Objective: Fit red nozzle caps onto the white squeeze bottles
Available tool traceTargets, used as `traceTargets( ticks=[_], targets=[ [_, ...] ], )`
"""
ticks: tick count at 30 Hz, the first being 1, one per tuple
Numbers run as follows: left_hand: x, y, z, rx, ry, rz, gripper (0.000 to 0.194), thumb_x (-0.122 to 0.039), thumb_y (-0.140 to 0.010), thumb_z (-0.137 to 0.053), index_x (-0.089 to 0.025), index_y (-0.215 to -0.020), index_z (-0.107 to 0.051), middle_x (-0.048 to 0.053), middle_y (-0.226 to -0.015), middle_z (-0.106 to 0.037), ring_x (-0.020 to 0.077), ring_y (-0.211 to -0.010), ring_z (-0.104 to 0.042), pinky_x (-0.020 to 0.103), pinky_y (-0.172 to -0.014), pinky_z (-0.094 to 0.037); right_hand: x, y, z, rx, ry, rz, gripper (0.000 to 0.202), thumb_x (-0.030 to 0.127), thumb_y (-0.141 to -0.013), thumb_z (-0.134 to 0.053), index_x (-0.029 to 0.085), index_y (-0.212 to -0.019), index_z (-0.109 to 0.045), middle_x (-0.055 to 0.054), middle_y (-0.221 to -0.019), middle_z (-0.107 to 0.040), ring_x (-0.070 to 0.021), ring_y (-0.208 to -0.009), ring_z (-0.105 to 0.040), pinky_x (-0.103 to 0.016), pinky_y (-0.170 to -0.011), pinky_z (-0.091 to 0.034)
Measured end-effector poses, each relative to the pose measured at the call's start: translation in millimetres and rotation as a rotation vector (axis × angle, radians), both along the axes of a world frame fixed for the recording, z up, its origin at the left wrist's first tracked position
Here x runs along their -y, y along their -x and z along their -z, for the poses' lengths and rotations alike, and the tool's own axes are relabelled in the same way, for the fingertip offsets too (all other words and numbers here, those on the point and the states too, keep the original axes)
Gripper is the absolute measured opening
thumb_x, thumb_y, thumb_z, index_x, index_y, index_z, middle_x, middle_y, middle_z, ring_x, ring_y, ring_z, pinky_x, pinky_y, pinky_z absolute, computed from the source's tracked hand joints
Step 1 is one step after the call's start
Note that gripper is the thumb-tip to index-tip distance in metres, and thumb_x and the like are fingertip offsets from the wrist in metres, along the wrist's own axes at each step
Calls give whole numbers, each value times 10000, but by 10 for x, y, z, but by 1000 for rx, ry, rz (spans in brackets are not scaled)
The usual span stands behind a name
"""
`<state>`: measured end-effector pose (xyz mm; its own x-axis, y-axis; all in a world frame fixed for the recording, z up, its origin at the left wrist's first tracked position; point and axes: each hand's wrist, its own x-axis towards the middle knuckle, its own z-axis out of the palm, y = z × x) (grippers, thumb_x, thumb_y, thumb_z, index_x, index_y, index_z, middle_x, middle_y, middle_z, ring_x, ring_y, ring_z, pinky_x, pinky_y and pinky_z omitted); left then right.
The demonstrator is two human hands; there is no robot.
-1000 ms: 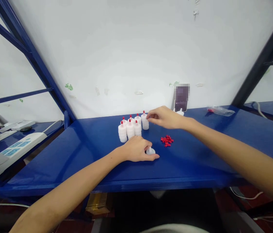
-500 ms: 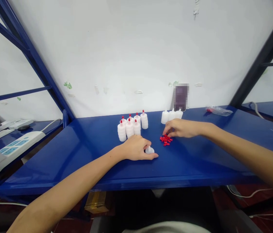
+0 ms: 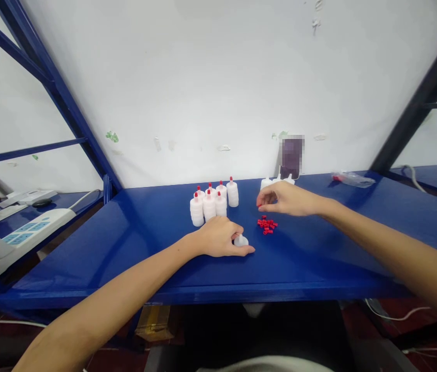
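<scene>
My left hand [image 3: 224, 237] is closed round a white squeeze bottle [image 3: 241, 241] with a bare nozzle, and only its top shows between thumb and fingers. Above the loose red caps [image 3: 267, 226], my right hand [image 3: 280, 199] pinches a red cap [image 3: 259, 206] that barely shows at the fingertips. The pile lies on the blue table just below that hand. Beyond my left hand stand several white bottles [image 3: 209, 206] wearing red caps. Some uncapped white bottles [image 3: 266, 183] are partly hidden behind my right hand.
A dark phone-like object [image 3: 291, 155], partly pixelated, leans against the wall at the back. A clear plastic bag [image 3: 353, 179] with something red lies at the back right. Blue frame posts [image 3: 66, 108] flank the table [image 3: 125, 248]. Power strips [image 3: 28, 237] sit at the left.
My right hand has risen from the red caps and shifted slightly left with one cap in its fingertips. My left hand keeps its hold on the bottle.
</scene>
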<state>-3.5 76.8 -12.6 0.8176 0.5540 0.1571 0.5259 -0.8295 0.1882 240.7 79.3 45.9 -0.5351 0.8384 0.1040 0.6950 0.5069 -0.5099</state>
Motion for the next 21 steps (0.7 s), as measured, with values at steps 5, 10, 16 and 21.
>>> traceTargets(
  ticks=[5, 10, 16, 21],
  targets=[
    [-7, 0, 6, -1, -17, -5, 603, -717, -807, -544, -183, -540, -457, -15, -463, -449, 113, -450, -431, 273, -503, -252, 371, 380, -26, -243, 93, -135, 206, 326, -841, -638, 173, -959, -711, -51, -904, -764, -187, -799, -706, -299, -716, -539],
    [-16, -3, 22, -17, -15, -24, 627, -739, -792, -538, -189, -512, -426, -19, -444, -401, 116, -443, -429, 277, -498, -253, 488, 493, 63, -182, 16, -170, 152, 251, -845, -636, 192, -924, -751, -34, -886, -763, -160, -755, -676, -261, -653, -494],
    [-7, -14, 23, -8, 26, -43, 620, -729, -778, -554, -189, -512, -404, -31, -433, -381, 96, -432, -371, 276, -496, -238, 486, 478, 76, -53, 35, -154, 144, 221, -850, -617, 192, -877, -756, -11, -767, -744, -126, -595, -604, -244, -549, -425],
    [-12, -15, 21, 7, 78, -43, 605, -707, -755, -596, -184, -517, -407, -36, -436, -396, 91, -433, -378, 272, -499, -248, 444, 546, -65, 99, 42, -216, 136, 180, -854, -587, 188, -821, -719, 12, -639, -662, -107, -505, -515, -243, -494, -372]
  ],
)
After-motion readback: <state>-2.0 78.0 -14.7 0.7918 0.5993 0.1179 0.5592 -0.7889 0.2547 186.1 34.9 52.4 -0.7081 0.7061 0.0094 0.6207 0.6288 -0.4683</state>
